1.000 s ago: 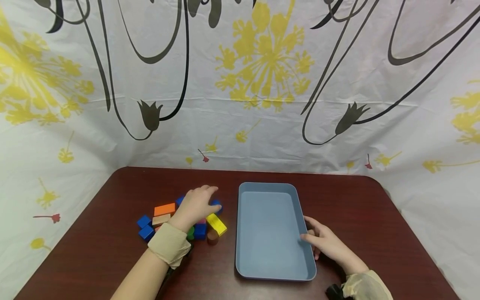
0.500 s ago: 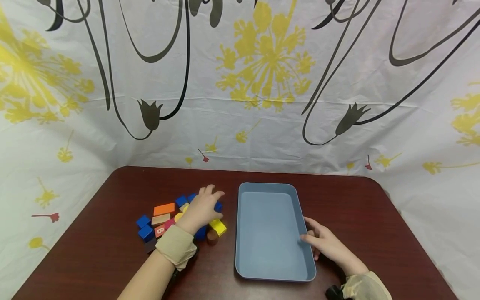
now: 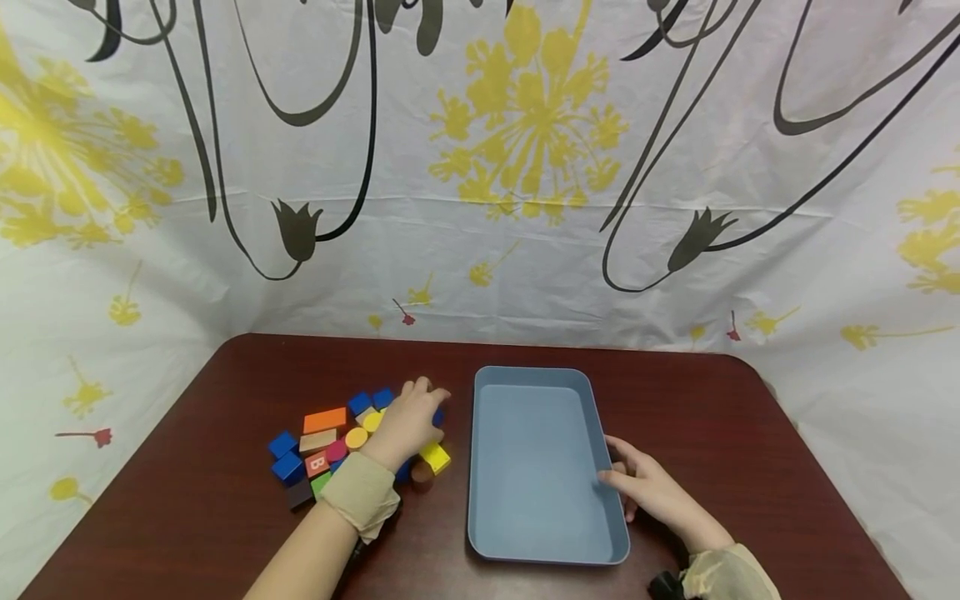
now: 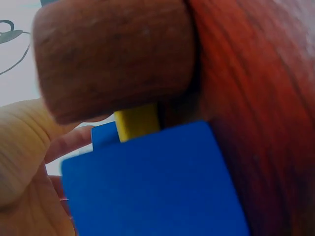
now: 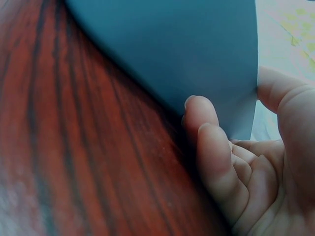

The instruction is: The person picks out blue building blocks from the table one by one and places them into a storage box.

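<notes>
My left hand (image 3: 408,421) reaches over the right part of a pile of toy blocks, thumb and fingers spread around a blue block (image 3: 438,416); whether they touch it is hidden. Just below lies a yellow block (image 3: 435,457), beside a brown cylinder (image 3: 422,473). In the left wrist view, the brown cylinder (image 4: 115,59) and a blue block (image 4: 152,187) loom large in front of my fingers. My right hand (image 3: 645,487) grips the right wall of a blue-grey tray (image 3: 611,500), thumb over the rim and fingers outside, as the right wrist view also shows.
Left of my hand lie an orange block (image 3: 326,421), a wooden block (image 3: 318,442), a red block with a letter B (image 3: 317,464), a dark block (image 3: 300,494) and several blue ones. The dark brown table (image 3: 172,500) ends at a patterned curtain (image 3: 525,283).
My left hand has moved slightly right and down over the pile, uncovering blocks behind it, and the space between thumb and fingers has narrowed. My right hand stays on the tray.
</notes>
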`<action>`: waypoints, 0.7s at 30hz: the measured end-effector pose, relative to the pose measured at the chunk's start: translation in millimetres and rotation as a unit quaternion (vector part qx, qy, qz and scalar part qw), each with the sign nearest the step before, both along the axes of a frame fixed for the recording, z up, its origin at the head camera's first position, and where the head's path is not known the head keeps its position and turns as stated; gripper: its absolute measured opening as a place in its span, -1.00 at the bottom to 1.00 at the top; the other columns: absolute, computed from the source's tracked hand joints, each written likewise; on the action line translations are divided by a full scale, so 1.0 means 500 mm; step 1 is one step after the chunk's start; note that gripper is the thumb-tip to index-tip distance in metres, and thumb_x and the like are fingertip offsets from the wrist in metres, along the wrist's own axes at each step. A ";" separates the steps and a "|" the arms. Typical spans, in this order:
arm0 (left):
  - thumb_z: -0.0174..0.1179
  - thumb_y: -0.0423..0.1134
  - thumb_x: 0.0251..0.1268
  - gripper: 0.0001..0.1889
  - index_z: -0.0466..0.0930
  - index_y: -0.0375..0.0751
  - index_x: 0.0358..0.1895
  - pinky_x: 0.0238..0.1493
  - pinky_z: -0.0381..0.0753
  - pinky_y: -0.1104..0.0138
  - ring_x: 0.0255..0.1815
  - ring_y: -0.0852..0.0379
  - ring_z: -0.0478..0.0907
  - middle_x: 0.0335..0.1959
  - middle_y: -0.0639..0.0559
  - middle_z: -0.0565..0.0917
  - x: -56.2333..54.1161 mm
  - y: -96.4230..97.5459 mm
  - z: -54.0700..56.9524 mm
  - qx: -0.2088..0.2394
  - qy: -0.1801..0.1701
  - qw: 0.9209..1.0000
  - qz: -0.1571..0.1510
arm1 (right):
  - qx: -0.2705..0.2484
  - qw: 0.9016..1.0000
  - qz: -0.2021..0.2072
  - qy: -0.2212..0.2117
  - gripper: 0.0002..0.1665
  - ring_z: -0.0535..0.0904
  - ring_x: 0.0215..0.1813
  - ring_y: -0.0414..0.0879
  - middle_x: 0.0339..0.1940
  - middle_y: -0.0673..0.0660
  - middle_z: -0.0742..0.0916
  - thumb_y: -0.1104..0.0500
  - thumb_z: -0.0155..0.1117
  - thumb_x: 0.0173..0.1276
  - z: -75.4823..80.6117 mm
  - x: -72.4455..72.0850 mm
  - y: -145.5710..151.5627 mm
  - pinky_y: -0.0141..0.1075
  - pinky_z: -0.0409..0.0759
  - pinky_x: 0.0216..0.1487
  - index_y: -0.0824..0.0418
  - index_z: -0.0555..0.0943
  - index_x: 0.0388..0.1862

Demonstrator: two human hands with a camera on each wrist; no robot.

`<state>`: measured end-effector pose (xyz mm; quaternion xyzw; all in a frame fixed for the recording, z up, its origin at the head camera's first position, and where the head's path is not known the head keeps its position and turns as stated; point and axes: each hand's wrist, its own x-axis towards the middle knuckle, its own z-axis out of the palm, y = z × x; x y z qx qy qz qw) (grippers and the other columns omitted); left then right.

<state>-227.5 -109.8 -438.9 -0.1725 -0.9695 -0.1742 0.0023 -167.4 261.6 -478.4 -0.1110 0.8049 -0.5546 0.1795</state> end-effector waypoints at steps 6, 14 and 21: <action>0.45 -0.34 0.00 -0.50 0.60 -0.21 0.11 -0.14 0.59 0.20 -0.09 -0.06 0.39 -0.03 -0.16 0.51 -0.002 0.004 -0.005 0.000 -0.006 1.000 0.006 | 0.000 1.000 -0.002 0.001 -0.16 0.46 -0.72 -0.12 -0.16 0.30 0.72 0.21 0.15 0.42 -0.001 0.000 0.001 -0.16 0.54 -0.69 0.45 -0.03 0.49; 0.41 -0.34 0.08 -0.66 0.64 -0.22 -0.04 -0.12 0.59 0.18 -0.14 -0.04 0.42 -0.15 -0.11 0.52 -0.006 0.002 -0.006 0.004 -0.011 1.000 0.016 | -0.002 1.000 0.001 0.002 -0.16 0.47 -0.71 -0.13 -0.16 0.31 0.72 0.21 0.15 0.43 -0.001 0.000 0.001 -0.17 0.54 -0.69 0.46 -0.03 0.49; 0.39 -0.32 0.13 -0.79 0.66 -0.25 -0.16 -0.14 0.59 0.20 -0.20 0.00 0.42 -0.26 -0.07 0.51 -0.012 0.002 -0.007 0.001 -0.030 0.999 0.028 | -0.001 1.000 0.001 0.004 -0.16 0.47 -0.72 -0.12 -0.13 0.32 0.71 0.20 0.15 0.43 -0.002 0.000 0.002 -0.16 0.54 -0.69 0.47 -0.03 0.48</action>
